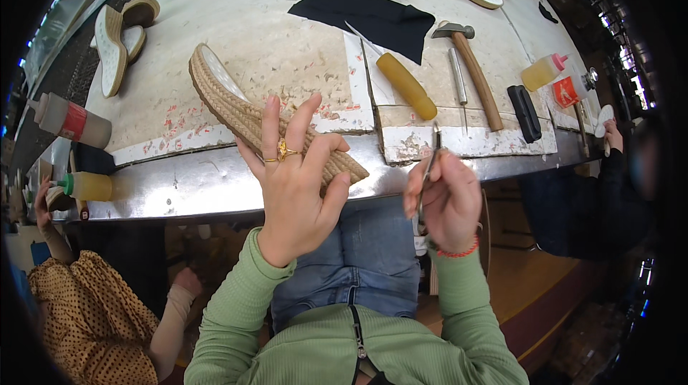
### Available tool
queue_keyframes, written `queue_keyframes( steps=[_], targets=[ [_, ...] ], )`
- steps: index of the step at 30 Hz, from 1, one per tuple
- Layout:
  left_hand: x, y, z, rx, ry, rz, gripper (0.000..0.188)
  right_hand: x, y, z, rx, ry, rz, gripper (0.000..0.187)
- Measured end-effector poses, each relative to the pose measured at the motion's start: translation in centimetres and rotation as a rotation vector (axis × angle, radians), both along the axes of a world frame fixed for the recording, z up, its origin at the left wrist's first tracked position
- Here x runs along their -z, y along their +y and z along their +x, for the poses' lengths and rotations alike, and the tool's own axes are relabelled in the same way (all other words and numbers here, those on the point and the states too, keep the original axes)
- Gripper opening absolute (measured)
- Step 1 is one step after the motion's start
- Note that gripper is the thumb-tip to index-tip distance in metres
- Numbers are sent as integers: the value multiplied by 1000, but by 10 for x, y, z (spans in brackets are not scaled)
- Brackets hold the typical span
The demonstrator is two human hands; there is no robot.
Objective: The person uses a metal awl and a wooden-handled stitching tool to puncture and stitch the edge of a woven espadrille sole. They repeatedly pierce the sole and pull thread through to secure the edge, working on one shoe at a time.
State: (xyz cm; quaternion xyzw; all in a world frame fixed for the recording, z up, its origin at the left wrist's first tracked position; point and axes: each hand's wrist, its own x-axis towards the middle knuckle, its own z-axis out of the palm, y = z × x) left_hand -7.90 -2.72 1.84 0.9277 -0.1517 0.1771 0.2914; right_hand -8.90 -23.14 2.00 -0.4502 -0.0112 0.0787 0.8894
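Shoe sole (pixel 244 109) on table (pixel 287 34); knife (pixel 401 80) at its 3 o'clock; hammer (pixel 473 69) right of knife; cloth (pixel 373 16) at 1 o'clock.

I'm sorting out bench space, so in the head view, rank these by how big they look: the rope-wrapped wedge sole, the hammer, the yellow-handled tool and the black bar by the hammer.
1. Rope-wrapped wedge sole
2. Hammer
3. Yellow-handled tool
4. Black bar

The sole lies nearest the camera, which exaggerates its lead.
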Motion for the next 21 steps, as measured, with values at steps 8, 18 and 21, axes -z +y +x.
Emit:
queue_keyframes(
  steps=[8, 18, 21],
  targets=[
    [4, -3, 1, -19, -9, 11, 16, -4, -53, 17, 345, -258, -1352, 28],
    [2, -2, -1, 1, -11, -3, 19, -11, -54, 80, 526, -680, -1686, 26],
    [1, -2, 0, 12, -7, -6, 21, -19, -77, 88, 478, -482, -1657, 21]
  ],
)
